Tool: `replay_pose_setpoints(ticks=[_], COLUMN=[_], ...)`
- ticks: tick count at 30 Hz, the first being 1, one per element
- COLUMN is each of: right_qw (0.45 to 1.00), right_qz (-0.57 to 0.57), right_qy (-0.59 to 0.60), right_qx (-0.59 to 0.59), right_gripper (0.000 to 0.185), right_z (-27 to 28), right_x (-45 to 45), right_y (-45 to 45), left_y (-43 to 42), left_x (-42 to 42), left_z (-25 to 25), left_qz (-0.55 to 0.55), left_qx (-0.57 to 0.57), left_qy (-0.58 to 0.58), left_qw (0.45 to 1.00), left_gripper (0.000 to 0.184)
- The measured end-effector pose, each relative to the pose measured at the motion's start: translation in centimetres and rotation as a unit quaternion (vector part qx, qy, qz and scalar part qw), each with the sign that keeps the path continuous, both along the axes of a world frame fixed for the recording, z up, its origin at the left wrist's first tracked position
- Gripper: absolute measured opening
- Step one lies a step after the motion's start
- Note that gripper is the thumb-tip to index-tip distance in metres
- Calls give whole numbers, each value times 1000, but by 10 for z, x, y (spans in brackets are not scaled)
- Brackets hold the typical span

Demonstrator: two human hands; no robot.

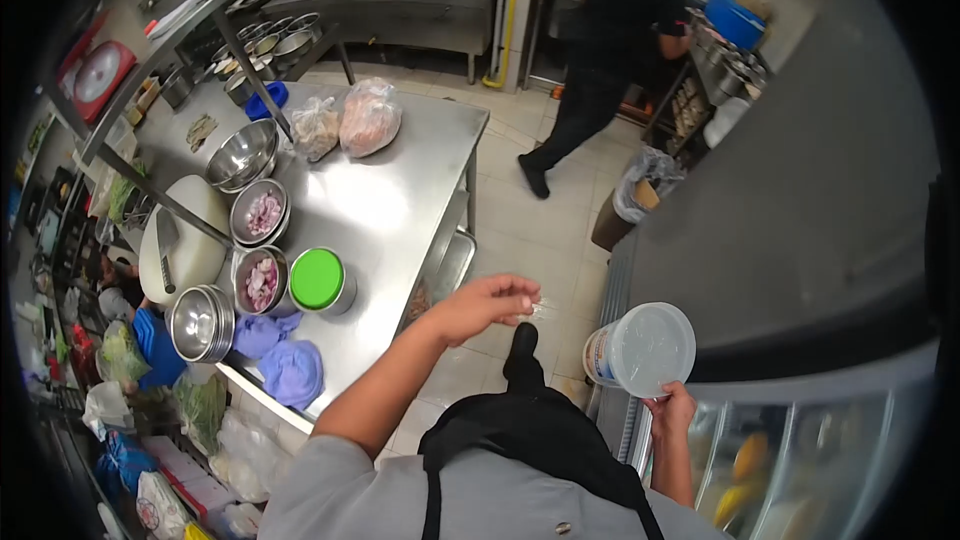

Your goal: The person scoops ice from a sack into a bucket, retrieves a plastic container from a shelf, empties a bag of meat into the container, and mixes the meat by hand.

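My right hand point(672, 406) grips a round plastic tub point(599, 356) low at its edge. The tub is tilted, and its translucent lid point(655, 348) faces me. In front of my body, my left hand point(492, 306) hangs in the air with loosely bent fingers apart and nothing in it. It is nearest to the steel table point(420, 170), whose near part holds a steel container with a green lid point(317, 278). Beside that container stand a bowl of cut onions point(262, 280) and a second onion bowl point(263, 214). Purple cloths point(291, 373) lie at the table's edge.
A co-worker in black point(620, 30) stands at the far counter. A trash bin point(620, 215) is by the dark cabinet point(790, 200) on my right. A knife point(166, 250) lies on a white cutting board point(205, 202). Bagged food point(370, 118) sits toward the table's far end.
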State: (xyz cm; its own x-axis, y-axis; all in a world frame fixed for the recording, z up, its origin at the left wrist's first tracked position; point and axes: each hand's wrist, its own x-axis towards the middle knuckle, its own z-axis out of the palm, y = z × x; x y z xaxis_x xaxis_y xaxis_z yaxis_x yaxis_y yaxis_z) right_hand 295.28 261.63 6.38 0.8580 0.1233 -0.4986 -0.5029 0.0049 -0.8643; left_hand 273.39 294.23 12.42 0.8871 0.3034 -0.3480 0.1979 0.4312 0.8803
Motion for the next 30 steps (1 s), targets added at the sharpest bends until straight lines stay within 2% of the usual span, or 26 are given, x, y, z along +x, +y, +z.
replay_pose_setpoints(ticks=[2,4,5,9,11,16,19,21,23,28,30], right_qw=[1000,1000,999,996,992,986,983,978,979,963,959], right_qz=[-4,26,36,76,116,154,172,195,192,264,279], right_qy=[14,18,20,40,49,56,58,51,35,39,22], right_qx=[-17,-3,9,-11,-20,-13,-23,-44,-53,-40,-52], right_gripper=[11,9,6,7,9,13,17,17,18,30,35], right_z=[-13,-34,-33,-29,-36,-43,-59,-47,-38,-19,-25], right_x=[33,80,96,164,196,266,307,326,346,388,416], right_y=[33,63,87,181,225,341,409,463,513,627,668], left_y=[40,76,89,137,154,208,266,317,366,467,498], left_x=[30,54,63,83,89,104,114,129,150,195,209], left_z=[-11,-9,-5,-16,-23,-37,-52,-64,-67,-43,-35], left_qz=[17,88,140,173,161,204,228,241,255,298,314], left_qx=[-8,113,101,85,93,-14,34,36,91,199,200], left_qy=[-11,67,92,123,199,175,129,113,119,146,158], left_qw=[1000,987,981,973,962,963,964,963,955,922,914], left_gripper=[38,41,43,43,41,42,44,45,46,49,49])
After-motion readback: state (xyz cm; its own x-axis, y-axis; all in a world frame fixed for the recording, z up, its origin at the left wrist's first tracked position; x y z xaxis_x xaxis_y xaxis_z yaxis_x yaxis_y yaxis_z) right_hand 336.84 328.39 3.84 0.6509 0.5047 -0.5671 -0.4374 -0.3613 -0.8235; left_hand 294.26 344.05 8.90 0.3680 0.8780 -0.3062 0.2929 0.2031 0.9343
